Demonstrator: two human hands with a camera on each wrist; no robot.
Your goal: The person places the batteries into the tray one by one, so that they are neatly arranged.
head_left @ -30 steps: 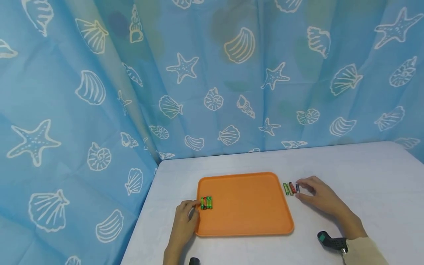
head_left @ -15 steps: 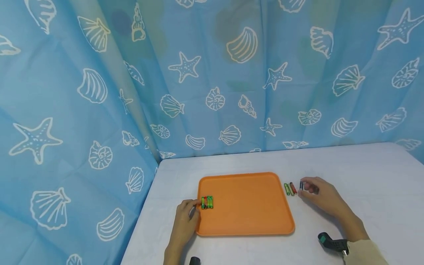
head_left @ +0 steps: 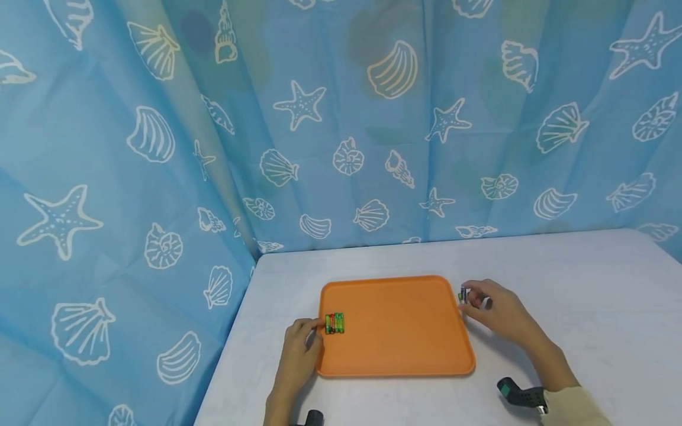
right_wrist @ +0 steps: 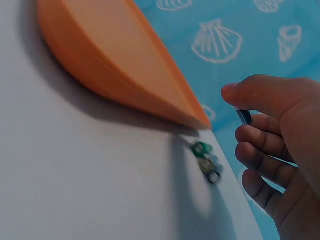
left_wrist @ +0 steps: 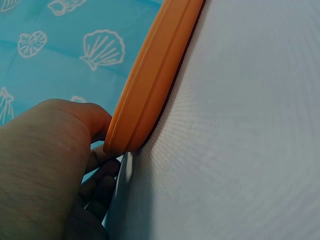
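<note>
My right hand (head_left: 498,310) pinches a dark battery (head_left: 463,294) between thumb and fingertips, just off the right edge of the orange tray (head_left: 394,331). In the right wrist view the same battery (right_wrist: 243,116) shows dark and shiny, held above the table. Green and red batteries beneath the hand are partly hidden; in the right wrist view these loose batteries (right_wrist: 205,159) look blurred. At the tray's left rim, my left hand (head_left: 298,355) holds the edge with thumb and fingers, also visible in the left wrist view. Beside its fingertip, several green and red batteries (head_left: 334,323) lie side by side on the tray.
A white cloth covers the table (head_left: 405,402). Behind and to the left hangs a blue curtain (head_left: 330,195) with white shell and starfish prints. A black wrist device (head_left: 519,393) sits at the right sleeve.
The right hand lifted the dark battery from beside the loose batteries, drew it slightly right, then carried it left toward the tray's edge. The left hand stays at the rim.
</note>
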